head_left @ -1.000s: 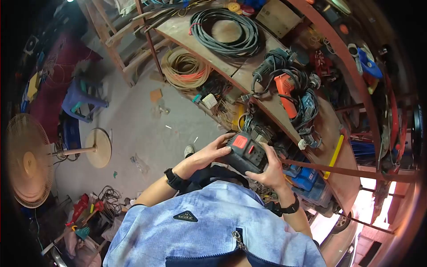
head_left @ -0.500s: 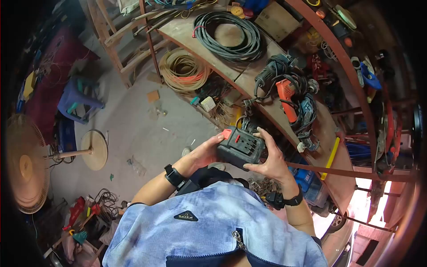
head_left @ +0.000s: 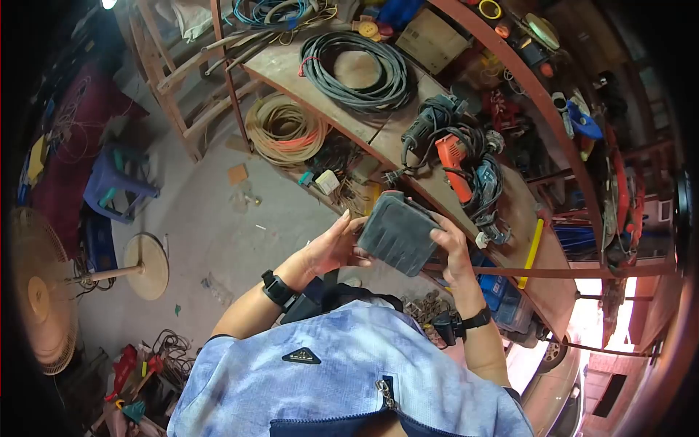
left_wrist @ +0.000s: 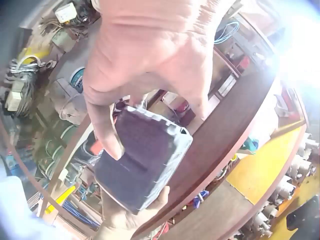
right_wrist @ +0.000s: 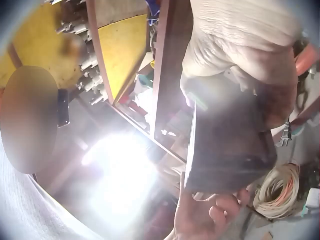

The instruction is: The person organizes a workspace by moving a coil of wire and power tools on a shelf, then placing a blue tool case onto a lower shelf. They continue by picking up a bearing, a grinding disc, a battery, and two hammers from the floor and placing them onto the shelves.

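A black power tool battery pack is held up in front of the chest, its plain ribbed face towards the head view. My right hand grips its right side, with the thumb on that face and the other fingers behind. At the left edge is my left hand, thumb raised away from the pack and fingers loosely bent beside it. In the left wrist view, the left hand spreads over the pack, one digit overlapping its face. The right wrist view shows the left fingers at the pack's lower end.
On the wooden bench lie an orange corded power tool, other corded tools and a coil of dark cable. A tan hose coil sits below. A pedestal fan and blue stool stand at left.
The battery pack has been turned over: its red button and slotted side faced the head view before, now its plain face does. The left thumb has come off the pack.
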### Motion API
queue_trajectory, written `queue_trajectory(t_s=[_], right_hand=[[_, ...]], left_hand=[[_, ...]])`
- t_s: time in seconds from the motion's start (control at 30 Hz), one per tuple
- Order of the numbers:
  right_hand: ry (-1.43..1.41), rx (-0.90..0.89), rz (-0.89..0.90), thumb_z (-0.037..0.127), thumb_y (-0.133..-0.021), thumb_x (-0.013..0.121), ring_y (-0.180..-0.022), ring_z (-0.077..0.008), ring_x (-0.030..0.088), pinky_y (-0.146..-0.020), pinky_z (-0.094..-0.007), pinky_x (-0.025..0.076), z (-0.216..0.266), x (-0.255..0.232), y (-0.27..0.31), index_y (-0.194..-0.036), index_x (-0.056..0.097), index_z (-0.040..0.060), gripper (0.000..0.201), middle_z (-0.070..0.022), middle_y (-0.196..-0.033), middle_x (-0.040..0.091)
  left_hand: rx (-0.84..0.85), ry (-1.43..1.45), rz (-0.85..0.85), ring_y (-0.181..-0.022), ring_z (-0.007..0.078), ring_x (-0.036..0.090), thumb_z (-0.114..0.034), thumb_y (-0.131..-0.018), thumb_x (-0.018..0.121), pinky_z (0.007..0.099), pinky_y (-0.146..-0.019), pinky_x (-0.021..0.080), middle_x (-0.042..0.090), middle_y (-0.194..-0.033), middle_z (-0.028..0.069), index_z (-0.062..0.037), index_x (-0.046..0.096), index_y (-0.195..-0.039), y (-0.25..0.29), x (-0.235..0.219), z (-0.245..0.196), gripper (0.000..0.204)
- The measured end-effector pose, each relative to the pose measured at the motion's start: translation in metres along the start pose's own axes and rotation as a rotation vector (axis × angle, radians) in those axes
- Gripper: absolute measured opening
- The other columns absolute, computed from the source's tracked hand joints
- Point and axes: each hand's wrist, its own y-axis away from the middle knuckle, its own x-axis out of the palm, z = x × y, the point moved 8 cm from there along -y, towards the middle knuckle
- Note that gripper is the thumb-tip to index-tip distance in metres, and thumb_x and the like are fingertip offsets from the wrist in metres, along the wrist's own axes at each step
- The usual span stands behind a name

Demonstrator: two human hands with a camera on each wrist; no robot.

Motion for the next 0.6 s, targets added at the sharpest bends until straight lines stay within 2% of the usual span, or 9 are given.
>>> queue_trajectory(t_s=[0.03, 0.07, 0.13, 0.17, 0.27, 0.3, 0.43, 0.5, 0.6], right_hand=[[-0.108, 0.087, -0.059, 0.032, -0.071, 0.055, -0.097, -0.0204, 0.049, -0.084, -0.0302, 0.038, -0.012, -0.006, 0.001, -0.116, 0.042, -0.0056, 0.059, -0.0134, -0.107, 0.05], [-0.106, 0.083, -0.058, 0.032, -0.071, 0.055, -0.097, -0.0204, 0.049, -0.084, -0.0302, 0.038, -0.014, -0.006, 0.002, -0.116, 0.042, -0.0056, 0.059, -0.0134, -0.107, 0.05], [-0.547, 0.223, -0.016, 0.036, -0.073, 0.051, -0.099, -0.0229, 0.049, -0.087, -0.0338, 0.037, -0.028, 0.001, 0.004, -0.116, 0.042, -0.0038, 0.059, -0.0131, -0.11, 0.05], [-0.624, 0.185, 0.065, 0.04, -0.075, 0.049, -0.103, -0.0243, 0.047, -0.089, -0.0361, 0.036, -0.034, 0.002, 0.0, -0.118, 0.041, -0.0015, 0.06, -0.0127, -0.114, 0.049], [-0.806, 0.034, 0.009, 0.042, -0.076, 0.046, -0.105, -0.024, 0.047, -0.09, -0.0367, 0.036, -0.048, -0.011, -0.012, -0.119, 0.04, -0.0003, 0.06, -0.0123, -0.116, 0.047], [-0.863, 0.07, 0.07, 0.045, -0.078, 0.042, -0.107, -0.0238, 0.046, -0.091, -0.0366, 0.036, -0.051, -0.007, -0.013, -0.121, 0.039, 0.0031, 0.06, -0.0116, -0.119, 0.045], [-0.893, 0.028, 0.045, 0.048, -0.078, 0.04, -0.105, -0.0233, 0.048, -0.09, -0.0362, 0.038, -0.047, -0.003, -0.014, -0.121, 0.041, 0.0066, 0.06, -0.0101, -0.118, 0.047], [-0.87, 0.24, -0.223, 0.049, -0.078, 0.04, -0.102, -0.023, 0.05, -0.087, -0.0359, 0.041, -0.082, -0.026, -0.011, -0.12, 0.043, 0.0091, 0.059, -0.0091, -0.115, 0.049], [-0.818, 0.138, -0.064, 0.05, -0.077, 0.041, -0.099, -0.0225, 0.052, -0.085, -0.0355, 0.043, -0.083, -0.029, -0.016, -0.118, 0.044, 0.0084, 0.059, -0.0095, -0.113, 0.051]], left_hand=[[0.004, 0.045, 0.041, -0.099, 0.0188, 0.049, -0.065, -0.077, 0.034, 0.0349, -0.08, 0.044, 0.043, -0.118, 0.0047, -0.0123, 0.024, -0.131, 0.0, 0.004, -0.004, 0.077], [0.007, 0.043, 0.045, -0.099, 0.0188, 0.049, -0.065, -0.077, 0.034, 0.0349, -0.08, 0.044, 0.043, -0.118, 0.0047, -0.0123, 0.024, -0.131, 0.001, 0.008, -0.006, 0.077], [0.098, -0.092, 0.02, -0.1, 0.0175, 0.048, -0.061, -0.079, 0.037, 0.0339, -0.08, 0.044, 0.043, -0.118, 0.0051, -0.0101, 0.022, -0.132, 0.003, 0.016, -0.018, 0.076], [0.121, -0.103, 0.059, -0.102, 0.0176, 0.047, -0.053, -0.081, 0.043, 0.0331, -0.082, 0.044, 0.041, -0.12, 0.0061, -0.009, 0.018, -0.134, 0.002, 0.019, -0.021, 0.073], [0.151, -0.192, 0.142, -0.105, 0.0182, 0.046, -0.044, -0.082, 0.049, 0.0337, -0.085, 0.043, 0.039, -0.123, 0.0075, -0.0085, 0.013, -0.135, 0.005, 0.044, -0.028, 0.073], [0.12, -0.178, 0.149, -0.107, 0.0191, 0.044, -0.036, -0.081, 0.054, 0.0335, -0.087, 0.042, 0.036, -0.126, 0.0086, -0.0097, 0.011, -0.135, 0.005, 0.048, -0.028, 0.074], [0.129, -0.2, 0.205, -0.11, 0.0208, 0.042, -0.027, -0.081, 0.058, 0.033, -0.087, 0.041, 0.031, -0.13, 0.0101, -0.0113, 0.01, -0.136, 0.003, 0.064, -0.026, 0.074], [0.139, -0.23, 0.21, -0.11, 0.0209, 0.041, -0.025, -0.08, 0.058, 0.0333, -0.088, 0.041, 0.03, -0.131, 0.0104, -0.0113, 0.01, -0.136, 0.0, 0.064, -0.023, 0.075], [0.163, -0.269, 0.24, -0.109, 0.0211, 0.041, -0.021, -0.08, 0.059, 0.0338, -0.088, 0.041, 0.03, -0.13, 0.0107, -0.0114, 0.008, -0.136, 0.0, 0.073, -0.027, 0.076]])
